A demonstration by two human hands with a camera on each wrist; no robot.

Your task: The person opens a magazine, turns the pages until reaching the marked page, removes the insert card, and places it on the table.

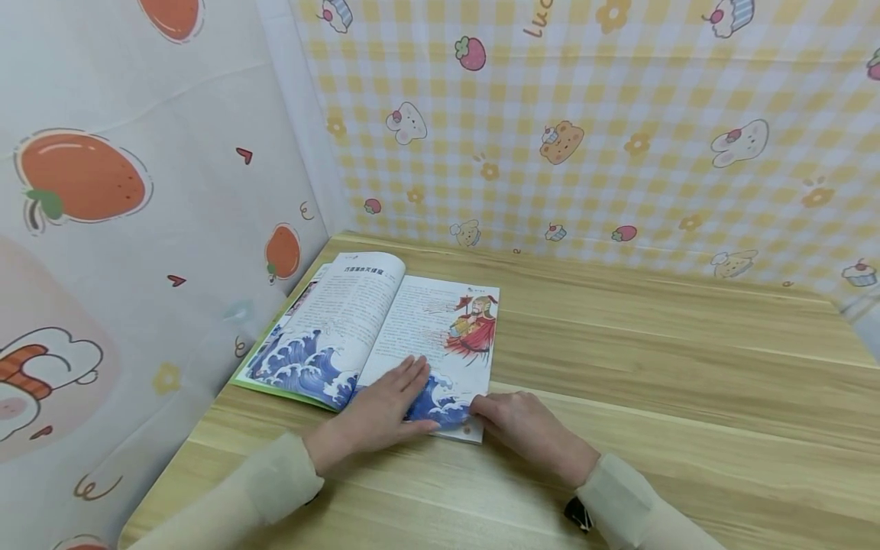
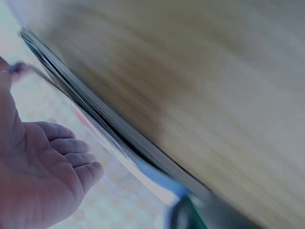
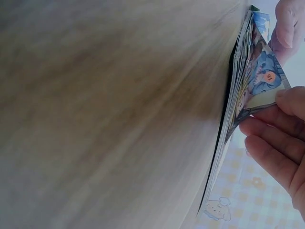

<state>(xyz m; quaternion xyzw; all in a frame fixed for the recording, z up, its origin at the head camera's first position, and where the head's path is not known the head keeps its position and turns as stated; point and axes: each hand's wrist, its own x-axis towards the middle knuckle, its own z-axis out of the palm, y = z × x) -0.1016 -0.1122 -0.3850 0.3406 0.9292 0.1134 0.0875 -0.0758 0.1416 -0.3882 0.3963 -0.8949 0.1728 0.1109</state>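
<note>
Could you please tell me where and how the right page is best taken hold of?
Probably pinch the right page at its near outer corner, coming from the right: its inner side is held at the fold, while that corner stands lifted off the pages beneath, where the right hand pinches it.

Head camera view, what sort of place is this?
Probably an indoor tabletop nook: a wood-grain table holds an open book, with a yellow-checked backdrop behind and a fruit-print backdrop at left.
</note>
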